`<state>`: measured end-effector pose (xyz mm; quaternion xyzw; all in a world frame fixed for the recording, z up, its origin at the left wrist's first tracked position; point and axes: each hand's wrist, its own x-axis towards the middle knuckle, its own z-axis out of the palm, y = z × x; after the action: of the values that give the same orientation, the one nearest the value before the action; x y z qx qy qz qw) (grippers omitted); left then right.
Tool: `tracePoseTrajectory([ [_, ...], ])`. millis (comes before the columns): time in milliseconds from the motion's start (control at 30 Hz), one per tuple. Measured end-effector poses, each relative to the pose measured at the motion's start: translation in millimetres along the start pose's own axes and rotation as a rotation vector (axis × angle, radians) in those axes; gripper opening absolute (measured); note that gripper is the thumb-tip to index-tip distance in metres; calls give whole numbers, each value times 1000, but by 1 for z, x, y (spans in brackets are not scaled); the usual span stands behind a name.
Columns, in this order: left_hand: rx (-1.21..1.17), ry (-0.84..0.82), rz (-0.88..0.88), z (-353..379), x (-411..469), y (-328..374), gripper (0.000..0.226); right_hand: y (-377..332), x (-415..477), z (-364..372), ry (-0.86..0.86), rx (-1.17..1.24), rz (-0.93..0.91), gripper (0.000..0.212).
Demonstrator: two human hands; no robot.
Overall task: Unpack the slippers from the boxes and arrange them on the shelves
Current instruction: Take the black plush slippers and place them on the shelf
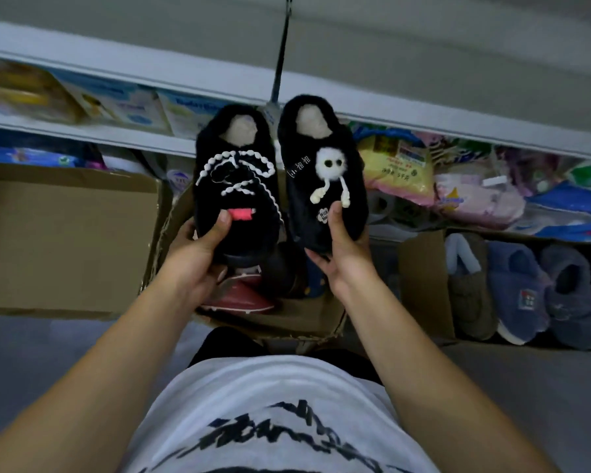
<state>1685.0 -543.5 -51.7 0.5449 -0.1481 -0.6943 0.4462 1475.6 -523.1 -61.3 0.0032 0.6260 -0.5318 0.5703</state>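
Fingers [223, 221] of the left hand [198, 249] grip a black plush beaded-lace slipper [236, 186], those of the right hand [340, 249] a black plush pom-pom slipper [325, 189], side by side, likely to check they match.

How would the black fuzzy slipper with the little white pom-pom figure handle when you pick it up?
Probably light: the right hand holds the slipper up by one end alone. It seems fairly stiff, not drooping. Its fuzzy surface likely resists slipping; the pom-pom figure might snag.
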Motion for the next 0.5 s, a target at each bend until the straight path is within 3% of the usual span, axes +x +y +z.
tracePoseTrajectory([
  [300,4,-178,241,57,-25,61,51,-71,-42,26,-173,114,-265,87],
  [433,0,-261,344,93,-39,77,76,-110,-53,23,-221,150,-375,76],
  [500,10,-277,386,117,-43,85,78,-133,-56,19,-228,165,-408,75],
])
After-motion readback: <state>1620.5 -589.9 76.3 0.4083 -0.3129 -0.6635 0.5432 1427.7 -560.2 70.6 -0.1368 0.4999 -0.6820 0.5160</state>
